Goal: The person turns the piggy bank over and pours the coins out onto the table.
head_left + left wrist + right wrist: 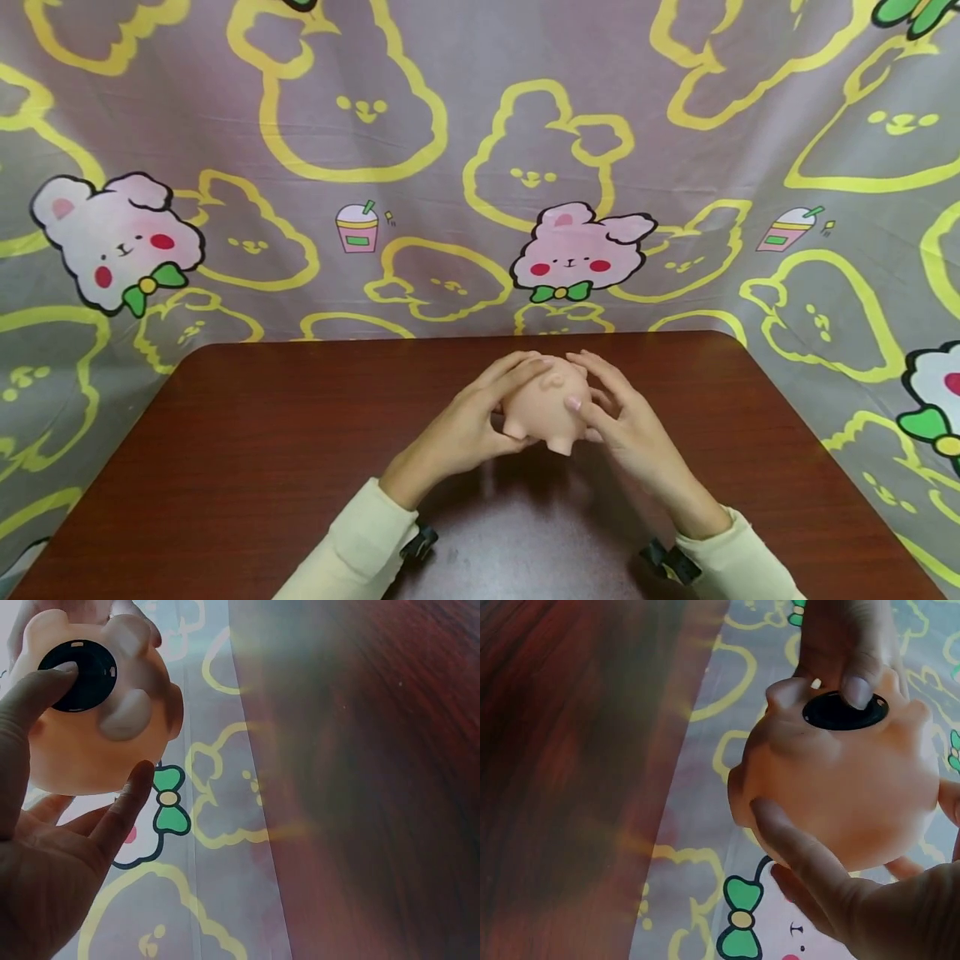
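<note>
- I see a pink pig (543, 408) up in the air, over the far part of the brown table (262, 467). Its feet do not touch the wood.
- The left hand (465, 421) grips the pig on one side. Its fingers bend over the top, and its thumb rests on the round black plug (97, 681) in the belly.
- The right hand (637, 433) holds the other side. Its thumb presses on the pig, and its fingers curl round it. So both hands are full, with the same pig.
- The pig is off the table, so I think that the lifting part is done.
- The black plug sits in the belly. It is not out, and I cannot tell if it is tight or loose.
- The pig is not put down and neither hand has let go, so I guess that the holding part is not over.
- I cannot see inside the pig, so I cannot tell if it has anything in it.
</note>
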`<state>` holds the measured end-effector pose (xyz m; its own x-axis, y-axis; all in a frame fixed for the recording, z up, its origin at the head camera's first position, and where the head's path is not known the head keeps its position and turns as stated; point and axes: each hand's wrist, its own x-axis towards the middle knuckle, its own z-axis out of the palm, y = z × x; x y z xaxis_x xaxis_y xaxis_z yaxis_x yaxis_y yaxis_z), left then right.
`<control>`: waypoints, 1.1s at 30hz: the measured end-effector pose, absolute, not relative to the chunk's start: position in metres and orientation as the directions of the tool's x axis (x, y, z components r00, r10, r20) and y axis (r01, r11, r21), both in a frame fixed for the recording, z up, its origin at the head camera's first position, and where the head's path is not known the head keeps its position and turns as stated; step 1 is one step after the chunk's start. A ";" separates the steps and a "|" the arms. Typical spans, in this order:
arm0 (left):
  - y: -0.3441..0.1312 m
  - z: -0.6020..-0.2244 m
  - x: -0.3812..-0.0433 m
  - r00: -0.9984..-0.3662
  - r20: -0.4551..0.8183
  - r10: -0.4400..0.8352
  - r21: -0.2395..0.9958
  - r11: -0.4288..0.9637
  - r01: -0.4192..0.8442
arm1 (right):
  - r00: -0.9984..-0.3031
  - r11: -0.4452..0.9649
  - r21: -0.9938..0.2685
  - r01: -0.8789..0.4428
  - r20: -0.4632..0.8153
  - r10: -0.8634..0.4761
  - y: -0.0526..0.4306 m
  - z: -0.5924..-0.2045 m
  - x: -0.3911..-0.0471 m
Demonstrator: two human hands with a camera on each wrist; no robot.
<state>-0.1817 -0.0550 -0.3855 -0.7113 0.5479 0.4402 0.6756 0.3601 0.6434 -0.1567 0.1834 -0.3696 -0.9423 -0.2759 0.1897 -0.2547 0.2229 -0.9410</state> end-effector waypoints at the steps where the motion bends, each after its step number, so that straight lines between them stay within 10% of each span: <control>1: -0.055 -0.386 -0.182 -0.714 0.439 0.546 0.639 0.368 0.675 | -0.933 0.250 -0.920 -0.301 0.229 -0.277 0.183 -0.371 -0.156; 13: -0.055 -0.385 -0.182 -0.749 0.424 0.509 0.718 0.316 0.621 | -0.895 0.455 -0.771 -0.446 0.369 -0.252 0.177 -0.379 -0.149; 33: -0.056 -0.380 -0.176 -0.819 0.400 0.412 0.814 0.251 0.524 | -0.765 0.290 -0.712 -0.640 0.551 -0.335 0.173 -0.387 -0.150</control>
